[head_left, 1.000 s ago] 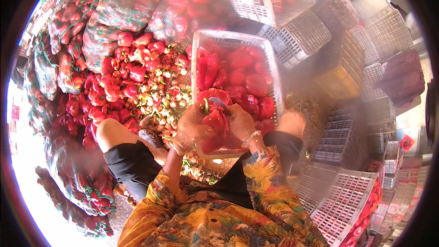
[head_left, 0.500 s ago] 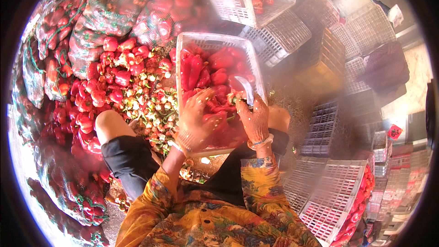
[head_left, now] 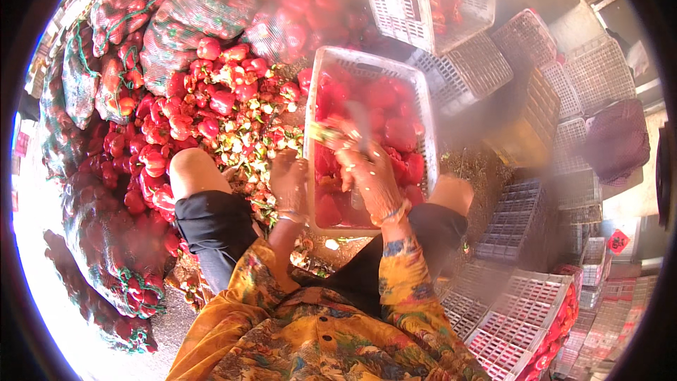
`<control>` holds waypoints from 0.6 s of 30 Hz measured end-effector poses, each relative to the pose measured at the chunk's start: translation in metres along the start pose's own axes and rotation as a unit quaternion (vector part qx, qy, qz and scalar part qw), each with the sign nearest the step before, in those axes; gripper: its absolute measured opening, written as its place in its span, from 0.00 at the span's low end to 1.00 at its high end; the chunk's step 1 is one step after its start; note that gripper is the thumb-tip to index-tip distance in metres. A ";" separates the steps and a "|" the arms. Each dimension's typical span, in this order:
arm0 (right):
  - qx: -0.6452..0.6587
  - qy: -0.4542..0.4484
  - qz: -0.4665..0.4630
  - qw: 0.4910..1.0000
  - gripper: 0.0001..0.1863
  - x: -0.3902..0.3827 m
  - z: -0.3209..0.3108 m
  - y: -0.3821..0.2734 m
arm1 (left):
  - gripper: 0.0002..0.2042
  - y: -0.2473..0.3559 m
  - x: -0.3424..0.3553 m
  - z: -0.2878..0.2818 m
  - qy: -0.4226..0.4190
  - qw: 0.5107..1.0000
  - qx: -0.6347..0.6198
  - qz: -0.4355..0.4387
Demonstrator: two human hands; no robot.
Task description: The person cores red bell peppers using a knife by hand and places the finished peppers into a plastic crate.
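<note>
My right hand [head_left: 370, 176], in an orange-toned glove, is closed over the near half of a white plastic crate [head_left: 431, 127]. It holds a knife with a short curved blade [head_left: 362, 125], smeared by motion. A pale green and reddish pepper core [head_left: 326, 134] is at its fingertips, over the crate's left rim. Red peppers [head_left: 400, 132] fill the crate between my knees. My left hand [head_left: 288, 182], gloved too, is just outside that left rim, beside a heap of cut cores [head_left: 243, 137]. Its fingers point away and down, mostly hidden, so its grip does not show.
Loose red peppers [head_left: 155, 162] lie to the left, with mesh sacks of peppers [head_left: 113, 240] behind and beside them. White crates [head_left: 398, 7], a yellow crate [head_left: 525, 116] and a dark crate [head_left: 511, 212] stand on the right. Another white crate [head_left: 518, 317] sits by my right elbow.
My left hand has moved out of the crate to its left side. My right hand has swung left with the knife. The whole view has shifted, so the scene sits further right.
</note>
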State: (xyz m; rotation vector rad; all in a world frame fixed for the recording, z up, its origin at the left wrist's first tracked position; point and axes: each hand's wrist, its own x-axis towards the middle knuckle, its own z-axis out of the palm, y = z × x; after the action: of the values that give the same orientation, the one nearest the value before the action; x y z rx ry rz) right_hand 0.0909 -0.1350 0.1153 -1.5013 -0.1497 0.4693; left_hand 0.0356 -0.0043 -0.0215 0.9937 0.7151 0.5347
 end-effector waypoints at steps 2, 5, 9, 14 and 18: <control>-0.036 -0.043 -0.047 0.997 0.21 0.004 0.005 -0.027 | 0.12 0.001 0.000 -0.005 0.031 0.999 0.015 -0.014; -0.253 0.160 -0.049 0.953 0.17 0.030 -0.063 0.015 | 0.12 0.003 -0.016 0.001 0.018 1.000 0.017 -0.017; -0.340 0.251 0.025 0.906 0.21 0.006 -0.088 0.051 | 0.13 -0.035 -0.008 -0.009 -0.096 0.995 -0.003 0.031; -0.511 0.270 0.069 0.813 0.29 -0.029 -0.114 0.104 | 0.22 0.023 -0.050 0.043 -0.349 0.834 0.428 -0.014; -0.337 0.219 0.097 0.910 0.31 -0.022 -0.102 0.120 | 0.34 -0.065 -0.032 0.031 -0.334 0.893 0.298 -0.045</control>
State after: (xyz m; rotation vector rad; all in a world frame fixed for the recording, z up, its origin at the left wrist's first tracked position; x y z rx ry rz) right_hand 0.0845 -0.2374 -0.0062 -2.2801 0.2208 0.2264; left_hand 0.0434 -0.0727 -0.0586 1.5991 0.2878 -0.1486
